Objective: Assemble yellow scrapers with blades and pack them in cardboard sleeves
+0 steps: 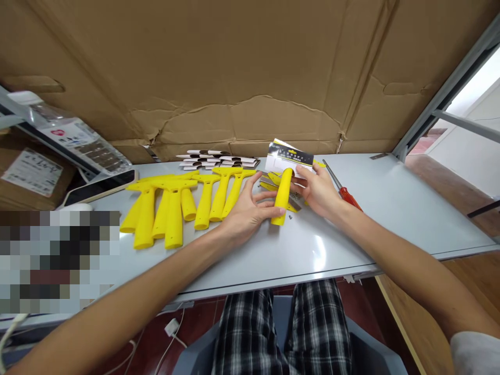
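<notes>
Handle (282, 200) was held aslant above the tabletop (394, 208)

The yellow piece was placed right of the frame's centre, its long axis run from upper right to lower left, nearly upright. Its lower half was reached by the left hand (250, 208), the nearer of the two: the thumb was pressed across the front and the handle was pinched against the fingers behind, while the index finger was stretched toward the upper right. The right hand (322, 191) was brought in from the right, beside the upper half, with its fingers curled inward and partly hidden; whether anything was gripped by them could not be told.

Smooth, evenly coloured plastic was shown by the held piece, rounded like a tapering tube. The same yellow was repeated at centre left in the T-shaped handles (174, 221), laid close together, some overlapping, with broad crossbars toward the top.

Behind the hands, a packaging card (291, 156) was seen, flat and white with a black printed band. Beneath them, a thin metal strip (294, 204) was half covered. Beyond the right hand, a screwdriver (349, 198) was laid, its glossy red grip joined to a slim metal shaft. The upper frame was filled by creased brown cardboard (250, 62).
</notes>
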